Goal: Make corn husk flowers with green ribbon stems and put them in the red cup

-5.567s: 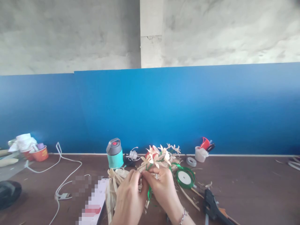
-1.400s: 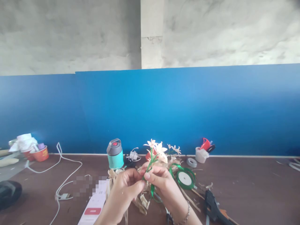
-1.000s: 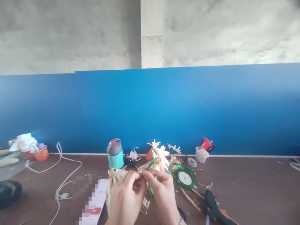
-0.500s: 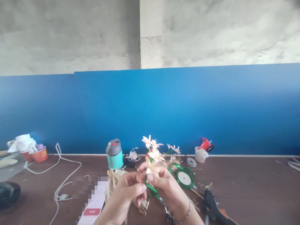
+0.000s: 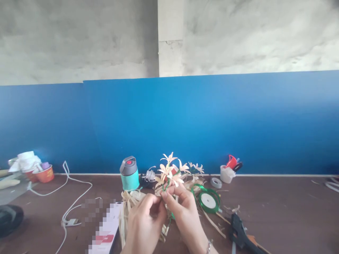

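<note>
The brown surface point(image 5: 286, 211) ends at a blue panel point(image 5: 212, 123), whose foot runs across the lower half of the frame. At lower right, the surface shows in a wide stretch between the black glue gun point(image 5: 239, 229) and the pale cable point(image 5: 333, 185) at the right edge, with small scraps on it. At lower left, the white cable point(image 5: 72, 222) loops near the phone point(image 5: 107, 225). Around the hands things stand closer: pale dry strips point(image 5: 127, 211) just beside the left hand point(image 5: 145, 220), the teal flask point(image 5: 129, 181) beyond them, and the green ribbon spool point(image 5: 208, 200) just beside the right hand point(image 5: 184, 215).

Both hands come up from the bottom edge, right of center, backs toward the camera, leaning inward until the fingertips meet. A bracelet point(image 5: 208, 247) circles the right wrist.

The spray of cream flowers point(image 5: 166, 171) stands nearly upright above the fingertips, at the lower center of the frame. The fingers of each hand are pinched closed, thumb to forefinger, on its green stem; the left grip is partly hidden. A green strip point(image 5: 173, 216) shows between the palms.
</note>
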Motion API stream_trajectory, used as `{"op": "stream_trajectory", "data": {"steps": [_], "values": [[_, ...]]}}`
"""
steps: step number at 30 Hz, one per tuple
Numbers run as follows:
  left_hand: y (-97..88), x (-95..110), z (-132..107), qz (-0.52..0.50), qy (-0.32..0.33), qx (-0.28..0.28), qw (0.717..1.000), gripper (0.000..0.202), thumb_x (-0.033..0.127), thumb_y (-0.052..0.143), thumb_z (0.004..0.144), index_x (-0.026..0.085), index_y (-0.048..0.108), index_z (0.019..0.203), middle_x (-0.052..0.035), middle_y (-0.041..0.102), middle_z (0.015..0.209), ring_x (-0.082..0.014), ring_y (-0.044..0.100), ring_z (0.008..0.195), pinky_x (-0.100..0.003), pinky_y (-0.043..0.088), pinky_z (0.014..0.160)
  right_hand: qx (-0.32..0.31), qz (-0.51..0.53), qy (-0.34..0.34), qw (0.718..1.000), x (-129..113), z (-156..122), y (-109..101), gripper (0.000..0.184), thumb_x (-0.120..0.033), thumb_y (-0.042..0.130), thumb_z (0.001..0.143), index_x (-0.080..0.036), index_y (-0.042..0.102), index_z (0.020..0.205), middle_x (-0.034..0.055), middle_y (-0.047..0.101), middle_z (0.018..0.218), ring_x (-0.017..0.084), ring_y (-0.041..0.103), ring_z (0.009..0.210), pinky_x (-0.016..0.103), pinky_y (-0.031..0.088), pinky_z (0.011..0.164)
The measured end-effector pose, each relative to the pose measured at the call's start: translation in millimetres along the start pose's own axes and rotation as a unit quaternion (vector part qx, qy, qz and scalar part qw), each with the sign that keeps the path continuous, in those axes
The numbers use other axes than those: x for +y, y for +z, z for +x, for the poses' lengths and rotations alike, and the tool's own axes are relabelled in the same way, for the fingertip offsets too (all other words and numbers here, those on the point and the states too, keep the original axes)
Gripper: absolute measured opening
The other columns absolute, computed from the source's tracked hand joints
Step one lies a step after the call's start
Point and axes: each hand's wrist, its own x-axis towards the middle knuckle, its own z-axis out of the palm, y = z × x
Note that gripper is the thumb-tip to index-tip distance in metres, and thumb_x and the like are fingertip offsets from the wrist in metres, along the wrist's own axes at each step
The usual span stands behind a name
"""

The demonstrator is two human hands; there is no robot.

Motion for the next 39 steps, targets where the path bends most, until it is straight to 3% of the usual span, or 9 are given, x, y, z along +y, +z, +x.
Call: {"op": "stream_trajectory", "data": {"steps": [6, 11, 17, 24, 27, 29, 32, 36, 39], "values": [[-4.9, -5, 10, -0.188, -0.147, -0.071, 0.969, 0.024, 0.037, 0.065, 0.070, 0.015, 0.060, 0.059, 0.0021, 0.052, 0.048, -0.0105, 0.046, 0.046, -0.020, 0.036, 0.045, -0.117, -0.046, -0.068, 0.990, -9, 3, -9, 0.010, -0.018, 0.055, 0.079, -0.018, 0.061, 0.087, 0.0032, 0.063, 0.084, 0.017, 0.059, 0.079, 0.026, 0.045, 0.071], [-6.0, -7, 11, -0.295, -0.190, -0.067, 0.934, 0.023, 0.034, 0.069, 0.068, 0.015, 0.061, 0.060, 0.0019, 0.054, 0.049, -0.0086, 0.045, 0.047, -0.018, 0.035, 0.047, -0.106, -0.113, -0.092, 0.984, -12, 1, -10, 0.011, -0.017, 0.054, 0.080, -0.017, 0.061, 0.072, 0.0025, 0.063, 0.071, 0.016, 0.057, 0.068, 0.025, 0.043, 0.064], [4.1, -1, 6, -0.383, -0.224, -0.012, 0.896, 0.023, 0.034, 0.074, 0.064, 0.015, 0.060, 0.061, 0.0054, 0.049, 0.048, -0.0045, 0.036, 0.043, -0.015, 0.028, 0.042, -0.095, -0.026, 0.066, 0.993, -7, -1, -8, 0.020, -0.031, 0.059, 0.078, -0.015, 0.057, 0.065, -0.0013, 0.050, 0.059, 0.012, 0.042, 0.057, 0.023, 0.033, 0.052], [3.5, -1, 8, -0.398, -0.237, -0.038, 0.885, 0.032, 0.038, 0.076, 0.061, 0.014, 0.054, 0.057, 0.0098, 0.037, 0.039, -0.0007, 0.023, 0.037, -0.014, 0.016, 0.039, -0.157, 0.138, 0.191, 0.959, -1, 8, -9, 0.022, -0.024, 0.063, 0.070, -0.015, 0.052, 0.052, -0.0079, 0.035, 0.043, 0.006, 0.021, 0.042, 0.022, 0.013, 0.042], [-0.7, -3, 11, -0.404, -0.240, -0.088, 0.879, 0.031, 0.036, 0.075, 0.063, 0.014, 0.054, 0.059, 0.0075, 0.045, 0.043, 0.0002, 0.024, 0.037, -0.014, 0.014, 0.038, -0.185, 0.179, 0.182, 0.949, 1, 12, -13, 0.017, -0.024, 0.064, 0.072, -0.014, 0.059, 0.060, -0.0040, 0.049, 0.051, 0.007, 0.036, 0.047, 0.019, 0.026, 0.047], [-3.9, -3, 12, -0.421, -0.255, -0.119, 0.862, 0.030, 0.035, 0.075, 0.062, 0.014, 0.054, 0.062, 0.0061, 0.049, 0.047, 0.0005, 0.028, 0.037, -0.014, 0.015, 0.038, -0.192, 0.214, 0.164, 0.944, 1, 14, -16, 0.010, -0.025, 0.067, 0.074, -0.016, 0.066, 0.075, 0.0003, 0.062, 0.069, 0.011, 0.052, 0.066, 0.021, 0.038, 0.063], [-7.1, -1, 12, -0.447, -0.305, -0.142, 0.829, 0.031, 0.031, 0.078, 0.057, 0.015, 0.054, 0.066, 0.0057, 0.051, 0.049, 0.0006, 0.031, 0.037, -0.013, 0.017, 0.038, -0.203, 0.251, 0.144, 0.935, -1, 13, -16, 0.013, -0.027, 0.071, 0.073, -0.019, 0.070, 0.083, 0.0024, 0.066, 0.084, 0.016, 0.057, 0.084, 0.026, 0.040, 0.080], [-6.0, -3, 10, -0.454, -0.343, -0.183, 0.801, 0.032, 0.029, 0.079, 0.053, 0.016, 0.054, 0.069, 0.0055, 0.052, 0.049, 0.0006, 0.030, 0.036, -0.013, 0.017, 0.037, -0.198, 0.276, 0.144, 0.930, -5, 10, -15, 0.010, -0.025, 0.076, 0.068, -0.019, 0.069, 0.065, 0.0009, 0.065, 0.074, 0.015, 0.057, 0.074, 0.027, 0.043, 0.073], [-4.1, -6, 10, -0.423, -0.312, -0.210, 0.824, 0.029, 0.032, 0.076, 0.056, 0.016, 0.053, 0.064, 0.0060, 0.049, 0.045, -0.0012, 0.030, 0.035, -0.015, 0.016, 0.036, -0.166, 0.261, 0.146, 0.940, -8, 7, -13, 0.017, -0.026, 0.079, 0.063, -0.018, 0.064, 0.061, 0.0006, 0.063, 0.068, 0.014, 0.056, 0.067, 0.025, 0.043, 0.064]]}}
